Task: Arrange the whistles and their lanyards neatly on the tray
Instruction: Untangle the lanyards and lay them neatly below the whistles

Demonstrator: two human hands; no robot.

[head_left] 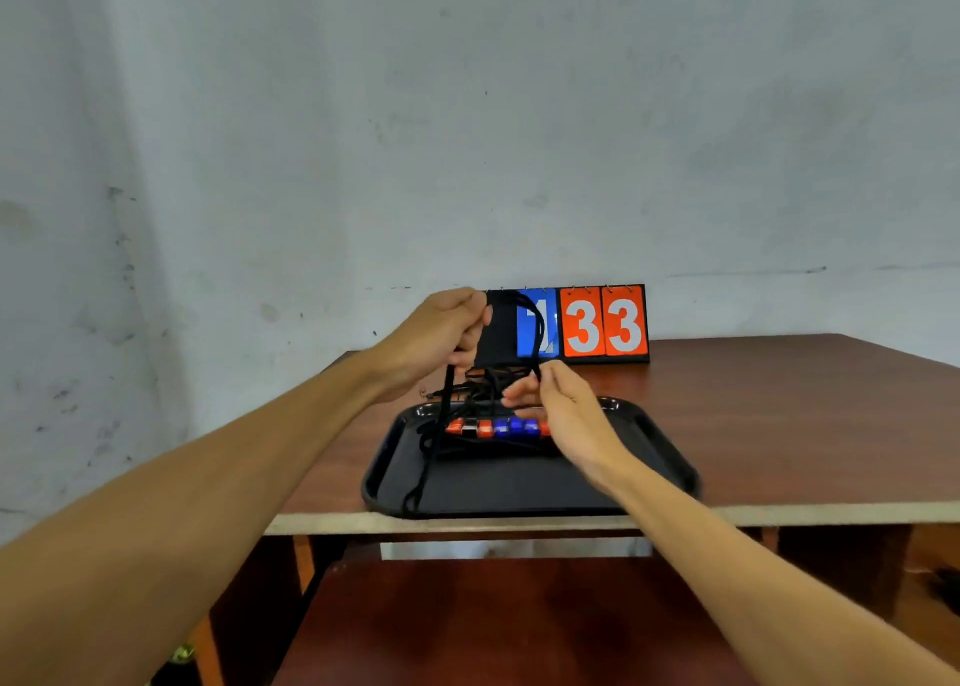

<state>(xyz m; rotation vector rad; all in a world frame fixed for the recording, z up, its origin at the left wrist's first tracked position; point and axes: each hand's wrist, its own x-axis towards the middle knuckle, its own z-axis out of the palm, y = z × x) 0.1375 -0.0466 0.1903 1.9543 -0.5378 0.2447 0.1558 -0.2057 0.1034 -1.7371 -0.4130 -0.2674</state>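
Note:
A black tray (pixel 519 488) lies near the front edge of the brown table. Across its far half runs a row of several red and blue whistles (pixel 496 427), with a tangle of black lanyards (pixel 480 386) behind them. My left hand (pixel 447 329) is raised above the tray and grips black lanyard cords; one cord (pixel 434 446) hangs from it down to the tray's front left. My right hand (pixel 556 399) pinches another strand of the same black cord just above the whistles.
A flip scoreboard (pixel 605 324) with a blue card and two red "3" cards stands upright behind the tray. The table edge (pixel 779 514) runs close to the tray's front. A grey wall is behind, and a lower brown surface sits below the table.

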